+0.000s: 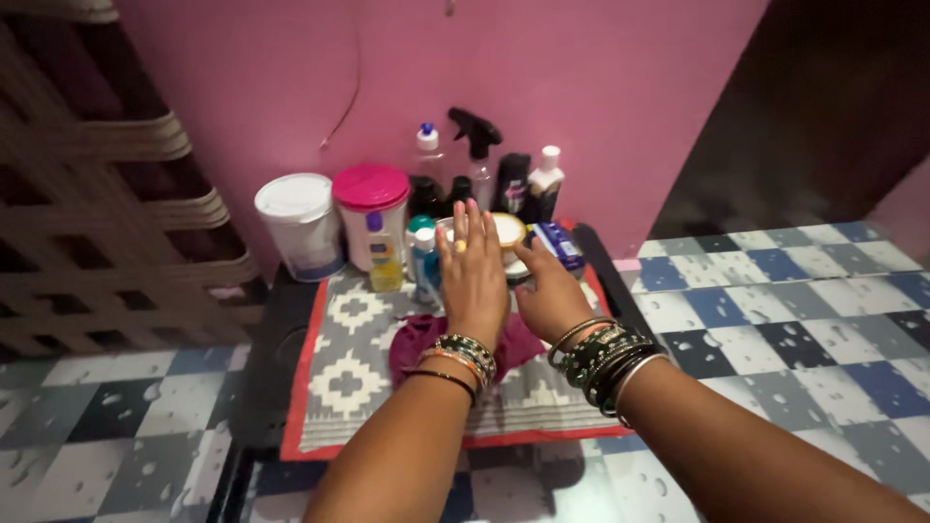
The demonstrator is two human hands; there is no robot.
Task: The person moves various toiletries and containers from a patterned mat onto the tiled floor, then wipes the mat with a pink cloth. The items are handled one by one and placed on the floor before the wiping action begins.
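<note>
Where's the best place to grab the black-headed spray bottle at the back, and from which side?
Take the spray bottle by its narrow neck just under the black trigger head, coming from above. It stands upright against the pink wall, hemmed in by a white-capped bottle and dark bottles, so its body is probably hard to reach from the sides.

**Materials and finish, placed from the mat**

Mat (354,358): woven cloth, matt, grey-white pattern with red border. On its middle, maroon cloth (417,339), soft and crumpled. Behind it, white tub (298,225) and pink-lidded jar (373,215): smooth plastic. Spray bottle (477,145): clear glossy plastic. Around it, floor (804,310): glossy checked sheet. Bangles (603,351): shiny, hard.
</note>
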